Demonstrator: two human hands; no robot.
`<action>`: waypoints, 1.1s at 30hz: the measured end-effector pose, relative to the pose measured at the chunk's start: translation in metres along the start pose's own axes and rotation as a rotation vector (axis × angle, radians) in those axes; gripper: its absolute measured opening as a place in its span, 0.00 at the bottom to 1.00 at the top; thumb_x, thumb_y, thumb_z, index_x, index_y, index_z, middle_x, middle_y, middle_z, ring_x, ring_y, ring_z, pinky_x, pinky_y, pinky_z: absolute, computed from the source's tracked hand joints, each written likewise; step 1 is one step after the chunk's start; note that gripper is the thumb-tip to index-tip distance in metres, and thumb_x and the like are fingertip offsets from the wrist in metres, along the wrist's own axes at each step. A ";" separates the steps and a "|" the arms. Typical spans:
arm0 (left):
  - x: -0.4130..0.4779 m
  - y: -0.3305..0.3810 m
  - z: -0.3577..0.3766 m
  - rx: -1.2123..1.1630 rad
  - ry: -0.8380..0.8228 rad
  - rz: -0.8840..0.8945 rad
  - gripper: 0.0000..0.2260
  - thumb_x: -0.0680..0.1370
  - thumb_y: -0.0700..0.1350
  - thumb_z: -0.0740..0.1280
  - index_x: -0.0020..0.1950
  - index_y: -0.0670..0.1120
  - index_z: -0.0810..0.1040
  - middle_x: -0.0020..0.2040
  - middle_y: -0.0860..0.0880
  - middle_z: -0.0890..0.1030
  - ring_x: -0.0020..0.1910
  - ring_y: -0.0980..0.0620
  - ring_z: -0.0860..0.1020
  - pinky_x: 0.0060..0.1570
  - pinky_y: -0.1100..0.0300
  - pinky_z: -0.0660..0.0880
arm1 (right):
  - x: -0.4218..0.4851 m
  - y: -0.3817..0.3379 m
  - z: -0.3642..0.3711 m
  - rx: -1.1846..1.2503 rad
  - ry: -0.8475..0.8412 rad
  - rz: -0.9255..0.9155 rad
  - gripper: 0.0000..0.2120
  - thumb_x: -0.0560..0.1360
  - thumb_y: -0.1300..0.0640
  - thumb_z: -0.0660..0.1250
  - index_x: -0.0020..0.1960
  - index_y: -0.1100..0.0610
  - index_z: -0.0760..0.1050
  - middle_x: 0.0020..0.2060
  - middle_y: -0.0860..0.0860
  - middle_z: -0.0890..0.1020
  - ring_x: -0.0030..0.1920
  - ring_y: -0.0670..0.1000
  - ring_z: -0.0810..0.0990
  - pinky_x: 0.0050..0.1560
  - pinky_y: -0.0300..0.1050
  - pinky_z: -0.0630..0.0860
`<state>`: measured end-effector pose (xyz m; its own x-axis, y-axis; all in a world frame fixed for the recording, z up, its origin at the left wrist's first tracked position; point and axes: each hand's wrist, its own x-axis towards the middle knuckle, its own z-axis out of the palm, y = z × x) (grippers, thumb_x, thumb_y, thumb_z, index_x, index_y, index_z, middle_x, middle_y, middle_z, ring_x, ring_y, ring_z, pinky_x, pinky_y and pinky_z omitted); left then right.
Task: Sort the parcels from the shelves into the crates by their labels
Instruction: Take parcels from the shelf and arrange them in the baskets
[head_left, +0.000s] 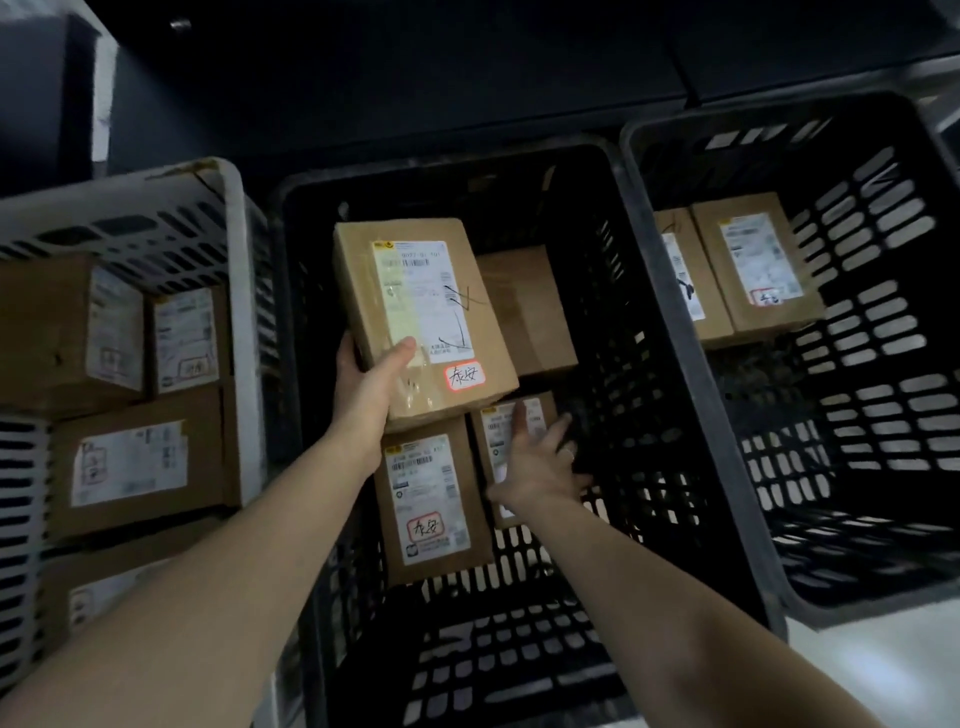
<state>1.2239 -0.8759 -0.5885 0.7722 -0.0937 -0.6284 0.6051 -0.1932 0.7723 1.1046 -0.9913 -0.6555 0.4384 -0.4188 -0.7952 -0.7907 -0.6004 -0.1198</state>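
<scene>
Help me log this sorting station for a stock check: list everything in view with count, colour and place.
middle crate: one, black, centre
held parcel: one, brown with white label, above the middle crate
parcels in middle crate: three visible, brown, two labelled near, one plain-topped behind
right crate: one, black, right
parcels in right crate: two, brown, labelled, far side
left crate: one, white, left
parcels in left crate: at least four, brown, labelled, packed together
left hand: one, grips the held parcel's near-left edge
right hand: one, fingers spread over a labelled parcel in the middle crate; contact unclear
</scene>
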 end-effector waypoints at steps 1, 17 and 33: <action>0.001 -0.001 0.000 -0.013 0.007 -0.001 0.32 0.75 0.51 0.69 0.75 0.57 0.58 0.59 0.52 0.79 0.49 0.54 0.80 0.41 0.60 0.74 | 0.002 0.000 0.003 0.023 0.007 0.004 0.57 0.68 0.46 0.75 0.75 0.39 0.31 0.74 0.63 0.33 0.75 0.67 0.44 0.67 0.75 0.56; 0.008 -0.004 -0.001 -0.071 -0.027 -0.025 0.30 0.75 0.51 0.69 0.74 0.56 0.61 0.58 0.51 0.80 0.52 0.52 0.81 0.49 0.54 0.78 | 0.000 0.023 -0.013 -0.227 0.007 -0.138 0.57 0.66 0.36 0.73 0.76 0.41 0.33 0.71 0.59 0.23 0.73 0.68 0.30 0.64 0.80 0.44; 0.011 -0.003 0.000 -0.178 -0.054 0.007 0.25 0.75 0.52 0.68 0.71 0.57 0.66 0.56 0.53 0.82 0.52 0.52 0.82 0.50 0.53 0.78 | 0.002 0.028 -0.023 -0.408 0.074 -0.241 0.58 0.66 0.43 0.75 0.76 0.41 0.32 0.75 0.63 0.45 0.74 0.66 0.49 0.72 0.69 0.47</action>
<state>1.2308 -0.8769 -0.5975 0.7681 -0.1480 -0.6230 0.6278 -0.0171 0.7782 1.0935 -1.0244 -0.6470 0.6297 -0.2735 -0.7271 -0.4373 -0.8984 -0.0408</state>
